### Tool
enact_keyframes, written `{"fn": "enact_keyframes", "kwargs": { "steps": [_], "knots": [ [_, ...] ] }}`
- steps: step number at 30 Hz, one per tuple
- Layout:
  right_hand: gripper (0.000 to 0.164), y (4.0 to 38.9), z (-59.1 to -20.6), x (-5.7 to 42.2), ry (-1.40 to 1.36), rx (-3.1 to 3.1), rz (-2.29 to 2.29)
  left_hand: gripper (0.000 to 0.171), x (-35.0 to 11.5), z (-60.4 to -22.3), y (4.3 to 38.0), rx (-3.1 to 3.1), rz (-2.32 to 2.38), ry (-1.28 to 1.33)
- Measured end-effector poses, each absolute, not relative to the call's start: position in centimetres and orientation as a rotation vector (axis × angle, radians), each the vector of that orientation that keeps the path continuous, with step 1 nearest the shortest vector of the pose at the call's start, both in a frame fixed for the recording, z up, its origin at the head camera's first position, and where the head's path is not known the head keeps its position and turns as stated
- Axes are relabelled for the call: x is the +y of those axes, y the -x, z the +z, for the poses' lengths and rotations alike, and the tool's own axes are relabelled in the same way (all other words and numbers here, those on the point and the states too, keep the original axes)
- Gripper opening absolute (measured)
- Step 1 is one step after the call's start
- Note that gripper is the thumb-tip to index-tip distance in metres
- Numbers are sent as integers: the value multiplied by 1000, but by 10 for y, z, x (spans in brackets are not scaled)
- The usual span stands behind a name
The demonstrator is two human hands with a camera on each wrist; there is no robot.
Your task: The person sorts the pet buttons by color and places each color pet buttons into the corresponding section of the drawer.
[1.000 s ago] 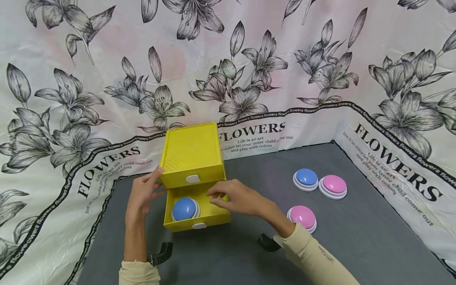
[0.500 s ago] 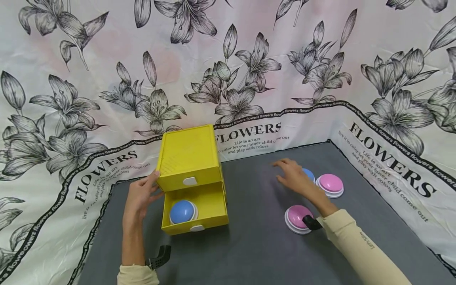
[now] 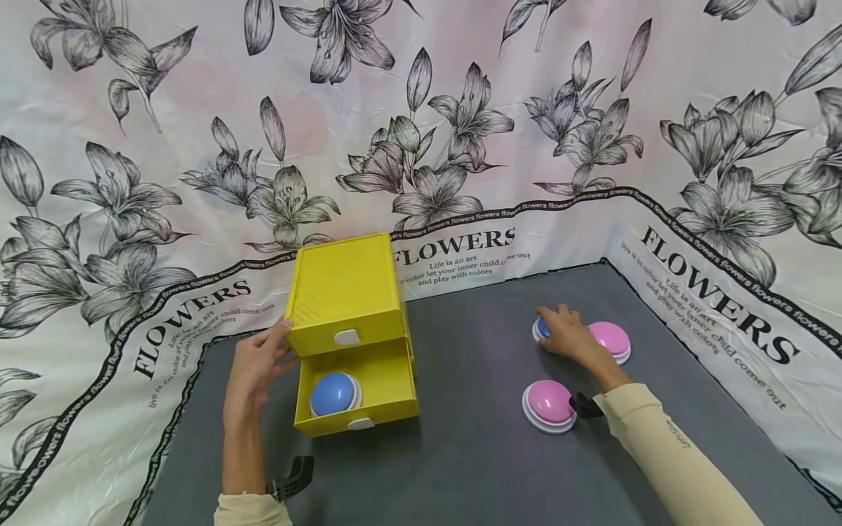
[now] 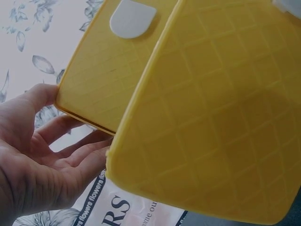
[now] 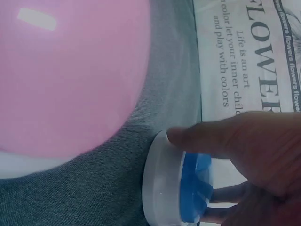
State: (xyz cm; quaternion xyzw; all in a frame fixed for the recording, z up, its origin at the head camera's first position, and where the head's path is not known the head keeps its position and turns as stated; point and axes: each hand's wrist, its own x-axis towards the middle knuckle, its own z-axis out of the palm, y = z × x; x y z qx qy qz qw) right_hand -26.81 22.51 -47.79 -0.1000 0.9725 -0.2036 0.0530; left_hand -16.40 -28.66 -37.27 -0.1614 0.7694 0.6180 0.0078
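Note:
A yellow box with drawers (image 3: 349, 281) stands at the left, its lower drawer (image 3: 395, 402) pulled out. A blue dome push button (image 3: 334, 394) with a white base lies inside that drawer. My left hand (image 3: 255, 365) rests against the box's left side; in the left wrist view its thumb touches a corner by the upper drawer front (image 4: 108, 70). On the table, my right hand (image 3: 569, 336) holds another blue push button (image 5: 164, 188) by its edge, thumb on the white base. The hand covers much of this button in the head view.
A pink push button (image 3: 612, 340) lies just right of my right hand, and another pink push button (image 3: 550, 403) lies nearer, by the forearm. A flower-printed cloth (image 3: 454, 241) borders the grey table (image 3: 460, 460) at the back and sides.
My right hand has moved from over the open drawer rightward to the blue button at the back and taken hold of it. My left hand stays at the box.

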Motion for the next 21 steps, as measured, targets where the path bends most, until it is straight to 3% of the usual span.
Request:
{"fn": "enact_keyframes", "kwargs": {
  "steps": [12,21],
  "knots": [
    [69,274,-479,224,216,2910,-660,77,-287,-373,164,2398,1927,512],
    [68,262,-451,200,150,2962,-776,75,-288,-372,163,2400,1927,519]
  ]
}}
